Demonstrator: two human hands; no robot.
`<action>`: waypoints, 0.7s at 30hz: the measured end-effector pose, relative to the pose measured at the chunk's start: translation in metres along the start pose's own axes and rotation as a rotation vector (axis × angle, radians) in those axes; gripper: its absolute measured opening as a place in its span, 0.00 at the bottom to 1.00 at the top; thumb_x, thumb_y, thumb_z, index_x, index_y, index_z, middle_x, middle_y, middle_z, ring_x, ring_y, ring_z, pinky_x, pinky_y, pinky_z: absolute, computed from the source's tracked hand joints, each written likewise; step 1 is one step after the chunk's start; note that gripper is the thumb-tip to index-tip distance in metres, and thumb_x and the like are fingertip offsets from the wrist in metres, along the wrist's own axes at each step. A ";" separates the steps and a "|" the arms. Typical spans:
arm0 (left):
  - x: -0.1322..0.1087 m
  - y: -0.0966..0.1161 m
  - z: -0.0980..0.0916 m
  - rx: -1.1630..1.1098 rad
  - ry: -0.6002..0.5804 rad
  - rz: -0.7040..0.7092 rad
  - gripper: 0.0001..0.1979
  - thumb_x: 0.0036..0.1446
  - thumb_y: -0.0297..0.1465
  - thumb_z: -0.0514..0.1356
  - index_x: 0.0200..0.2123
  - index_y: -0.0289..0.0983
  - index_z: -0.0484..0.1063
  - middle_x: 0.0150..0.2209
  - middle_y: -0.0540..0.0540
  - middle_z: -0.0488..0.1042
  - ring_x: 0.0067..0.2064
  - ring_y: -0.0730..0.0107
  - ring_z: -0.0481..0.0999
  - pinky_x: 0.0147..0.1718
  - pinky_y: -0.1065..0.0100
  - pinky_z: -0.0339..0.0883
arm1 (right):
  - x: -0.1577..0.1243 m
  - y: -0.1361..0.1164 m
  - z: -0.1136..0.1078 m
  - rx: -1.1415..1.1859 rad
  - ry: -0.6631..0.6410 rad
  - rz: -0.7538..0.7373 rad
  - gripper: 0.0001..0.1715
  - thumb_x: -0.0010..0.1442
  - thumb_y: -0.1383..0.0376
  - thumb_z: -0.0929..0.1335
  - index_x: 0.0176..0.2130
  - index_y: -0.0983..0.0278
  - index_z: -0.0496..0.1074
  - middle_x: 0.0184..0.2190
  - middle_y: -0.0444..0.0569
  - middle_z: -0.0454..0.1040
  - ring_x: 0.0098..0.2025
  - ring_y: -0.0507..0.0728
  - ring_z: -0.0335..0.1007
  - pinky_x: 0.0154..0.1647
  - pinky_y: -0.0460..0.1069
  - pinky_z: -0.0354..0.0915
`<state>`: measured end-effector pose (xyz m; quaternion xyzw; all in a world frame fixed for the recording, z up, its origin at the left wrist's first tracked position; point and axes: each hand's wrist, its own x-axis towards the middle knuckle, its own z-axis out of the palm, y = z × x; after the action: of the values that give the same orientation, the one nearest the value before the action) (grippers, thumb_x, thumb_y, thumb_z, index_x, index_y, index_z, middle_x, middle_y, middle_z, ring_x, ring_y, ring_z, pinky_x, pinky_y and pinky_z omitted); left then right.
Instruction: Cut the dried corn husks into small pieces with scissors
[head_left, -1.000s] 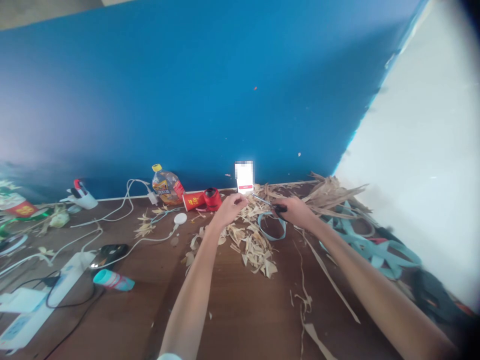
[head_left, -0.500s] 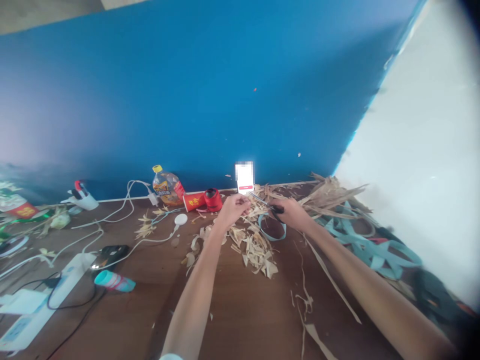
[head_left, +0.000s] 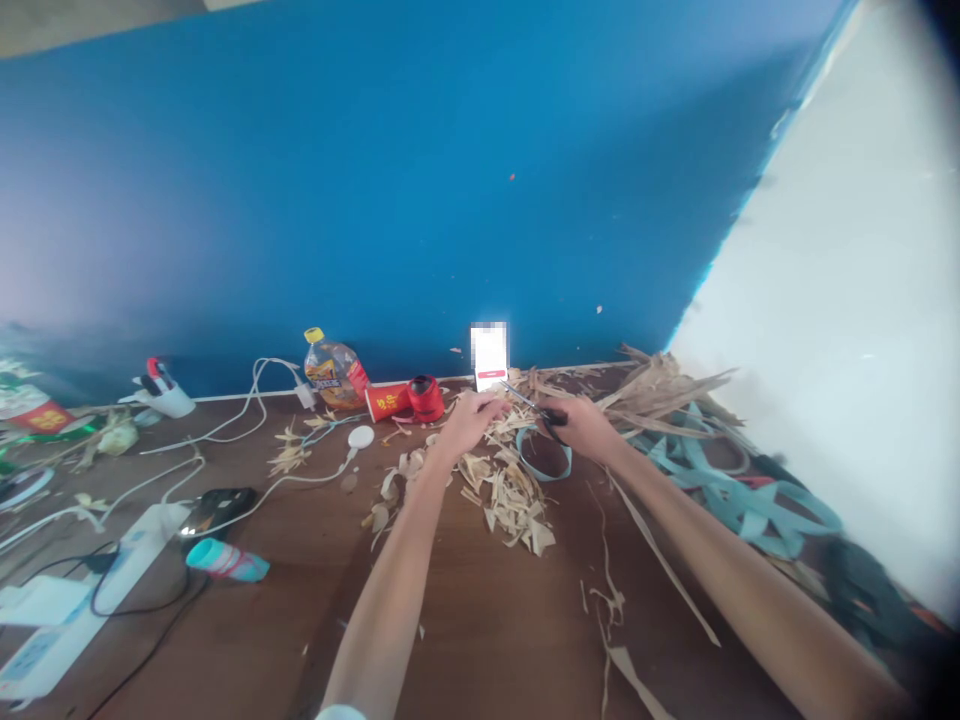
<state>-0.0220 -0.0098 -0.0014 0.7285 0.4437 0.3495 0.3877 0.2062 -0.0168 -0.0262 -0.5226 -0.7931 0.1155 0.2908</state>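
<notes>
So the table here is a dark brown wood-look top [head_left: 480,620], glossy in the lower middle, pushed up against a flat blue painted wall [head_left: 420,200] that fills most of the upper frame. A plain white wall [head_left: 885,260] cuts in along the right edge, meeting the blue one at a slant.

Left side's pretty busy: a long white power strip [head_left: 124,585] at lower left, a turquoise rolled cylinder with pinkish bands [head_left: 227,560] lying just beside it, and a clear plastic bottle with a yellow cap [head_left: 335,378] leaning near the wall. A bright white upright screen [head_left: 490,358] stands at centre, partly pixelated.

The slim metal scissors with black handles [head_left: 534,404] are right of centre, just below that screen, silvery blades angled up and left. The right hand [head_left: 585,425] has its fingers wrapped around the handles. The left hand [head_left: 466,420] is near the blade tips with its fingers drawn in; can't tell if anything's pinched there.

Below them sits a messy heap of pale tan, papery dried scraps [head_left: 517,500], curled and jagged, plus a loop of pale blue flat ribbon [head_left: 551,478].
</notes>
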 end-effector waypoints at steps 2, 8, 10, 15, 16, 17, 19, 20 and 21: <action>0.001 -0.001 0.003 -0.037 -0.019 -0.028 0.21 0.60 0.44 0.49 0.33 0.34 0.75 0.27 0.49 0.71 0.25 0.75 0.65 0.24 0.73 0.58 | 0.000 0.000 0.001 0.022 0.001 0.004 0.16 0.51 0.65 0.67 0.40 0.61 0.78 0.29 0.47 0.78 0.29 0.54 0.70 0.28 0.45 0.57; 0.001 0.001 0.011 -0.077 -0.078 -0.008 0.18 0.60 0.41 0.50 0.31 0.34 0.73 0.27 0.46 0.75 0.26 0.72 0.71 0.27 0.71 0.63 | 0.000 0.000 0.002 0.063 0.027 -0.011 0.16 0.52 0.64 0.66 0.40 0.62 0.78 0.27 0.47 0.77 0.28 0.54 0.68 0.28 0.46 0.57; 0.002 0.001 0.013 -0.123 -0.057 -0.016 0.17 0.60 0.40 0.51 0.33 0.34 0.74 0.31 0.44 0.78 0.29 0.69 0.74 0.29 0.70 0.66 | 0.000 0.000 0.002 0.065 0.032 -0.019 0.15 0.52 0.64 0.66 0.40 0.62 0.78 0.27 0.47 0.77 0.28 0.54 0.67 0.28 0.46 0.57; 0.003 0.002 0.015 -0.105 -0.016 0.012 0.16 0.60 0.37 0.50 0.32 0.34 0.73 0.32 0.44 0.78 0.30 0.68 0.75 0.30 0.69 0.67 | 0.000 0.000 0.002 0.070 0.029 -0.010 0.15 0.52 0.64 0.66 0.39 0.62 0.78 0.26 0.47 0.76 0.27 0.53 0.66 0.27 0.45 0.56; 0.003 0.002 0.015 -0.090 -0.011 0.019 0.16 0.61 0.37 0.50 0.33 0.34 0.73 0.31 0.44 0.77 0.30 0.69 0.75 0.30 0.69 0.67 | 0.000 -0.001 0.002 0.073 0.026 -0.010 0.15 0.52 0.64 0.66 0.39 0.62 0.78 0.26 0.47 0.76 0.26 0.53 0.66 0.27 0.45 0.56; 0.002 0.002 0.015 -0.089 -0.006 0.019 0.15 0.61 0.37 0.50 0.35 0.34 0.72 0.31 0.44 0.77 0.30 0.69 0.75 0.31 0.68 0.67 | 0.000 -0.001 0.001 0.076 0.022 -0.014 0.15 0.51 0.65 0.66 0.39 0.62 0.77 0.26 0.47 0.76 0.26 0.53 0.65 0.27 0.45 0.56; 0.001 0.002 0.016 -0.134 -0.014 0.009 0.14 0.61 0.38 0.51 0.42 0.35 0.69 0.31 0.44 0.77 0.31 0.68 0.76 0.32 0.67 0.67 | -0.001 -0.004 0.000 0.085 0.008 -0.025 0.15 0.51 0.65 0.66 0.39 0.62 0.77 0.26 0.47 0.76 0.26 0.53 0.65 0.27 0.45 0.55; 0.001 0.001 0.018 -0.167 -0.018 0.004 0.14 0.60 0.38 0.53 0.44 0.35 0.66 0.31 0.44 0.78 0.31 0.68 0.76 0.33 0.67 0.68 | -0.001 -0.005 -0.001 0.088 0.001 -0.028 0.15 0.51 0.66 0.66 0.39 0.62 0.77 0.26 0.47 0.76 0.26 0.53 0.65 0.27 0.45 0.55; 0.001 0.000 0.019 -0.198 -0.019 -0.003 0.14 0.60 0.38 0.54 0.44 0.35 0.64 0.31 0.44 0.78 0.31 0.68 0.77 0.34 0.66 0.68 | -0.001 -0.006 -0.001 0.089 -0.004 -0.027 0.15 0.51 0.66 0.66 0.38 0.62 0.77 0.27 0.47 0.76 0.26 0.52 0.66 0.27 0.45 0.55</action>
<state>-0.0059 -0.0137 -0.0100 0.6892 0.4046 0.3840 0.4625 0.2025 -0.0205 -0.0227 -0.4983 -0.7947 0.1479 0.3134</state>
